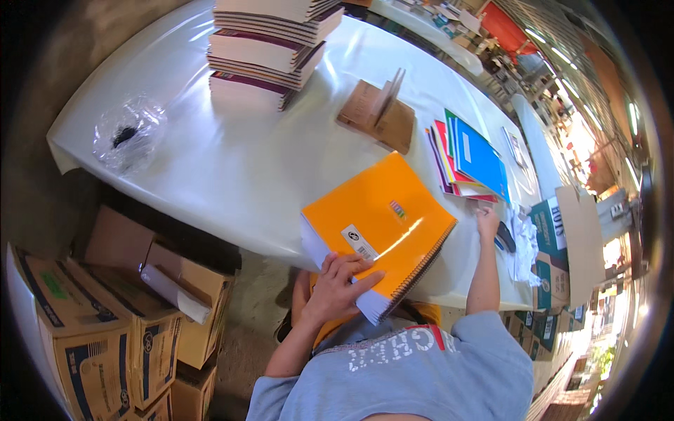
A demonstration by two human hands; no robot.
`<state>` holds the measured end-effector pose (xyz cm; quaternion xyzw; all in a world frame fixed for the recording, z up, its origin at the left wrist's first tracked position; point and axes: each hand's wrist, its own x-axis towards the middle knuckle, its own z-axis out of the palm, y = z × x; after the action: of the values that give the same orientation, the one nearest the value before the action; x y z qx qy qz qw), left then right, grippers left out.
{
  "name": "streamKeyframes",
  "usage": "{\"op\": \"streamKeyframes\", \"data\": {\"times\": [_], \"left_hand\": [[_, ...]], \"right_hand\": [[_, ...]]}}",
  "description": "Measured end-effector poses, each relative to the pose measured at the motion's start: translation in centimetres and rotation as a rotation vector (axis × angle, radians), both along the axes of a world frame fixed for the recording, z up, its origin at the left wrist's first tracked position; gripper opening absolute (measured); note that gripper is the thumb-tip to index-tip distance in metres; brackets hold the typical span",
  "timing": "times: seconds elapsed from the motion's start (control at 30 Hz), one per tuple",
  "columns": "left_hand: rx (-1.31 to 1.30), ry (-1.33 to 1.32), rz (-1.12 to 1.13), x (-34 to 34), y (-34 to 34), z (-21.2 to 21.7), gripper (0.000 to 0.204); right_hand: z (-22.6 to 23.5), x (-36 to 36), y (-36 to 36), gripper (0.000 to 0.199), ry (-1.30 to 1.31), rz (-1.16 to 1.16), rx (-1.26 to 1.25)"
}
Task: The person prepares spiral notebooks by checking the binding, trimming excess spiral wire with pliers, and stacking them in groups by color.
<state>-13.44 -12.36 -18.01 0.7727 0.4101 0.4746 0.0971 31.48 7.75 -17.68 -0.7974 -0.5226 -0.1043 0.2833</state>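
An orange spiral notebook (393,210) with a white label lies tilted at the table's near edge, its dark coil along the right side and its page edges showing. My left hand (344,281) rests on its lower cover, thumb and fingers apart. My right hand (486,221) is closed just below a fanned pile of coloured notebooks (477,158), with a blue one on top. Anything inside those fingers is hidden. Beside that hand lies a dark curved tool (505,237), its kind unclear.
Tall stacks of spiral notebooks (260,59) stand at the back of the white-covered table (210,175). A brown cardboard piece (375,116), clear plastic bag (130,137), crumpled white plastic (523,242) and open box (551,245) are around. Cartons (91,351) fill the lower left.
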Motion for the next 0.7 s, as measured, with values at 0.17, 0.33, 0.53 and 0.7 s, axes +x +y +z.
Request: {"op": "streamKeyframes", "data": {"times": [0.17, 0.33, 0.53, 0.7], "left_hand": [[0.023, -0.001, 0.046, -0.3, 0.0, 0.3, 0.060], [0.017, 0.009, 0.029, -0.2, -0.1, 0.0, 0.060], [0.043, 0.020, 0.044, -0.1, 0.1, -0.4, 0.059], [0.034, -0.025, 0.028, -0.3, 0.2, -0.1, 0.059]], "right_hand": [[0.3, -1.3, 0.8, 0.036, -0.023, 0.132, -0.216], [0.0, -3.0, 0.3, 0.034, -0.018, 0.271, -0.190], [0.8, -7.3, -1.6, 0.033, 0.184, 0.127, -0.119], [1.3, -10.5, -0.5, 0.034, 0.068, 0.291, -0.129]]}}
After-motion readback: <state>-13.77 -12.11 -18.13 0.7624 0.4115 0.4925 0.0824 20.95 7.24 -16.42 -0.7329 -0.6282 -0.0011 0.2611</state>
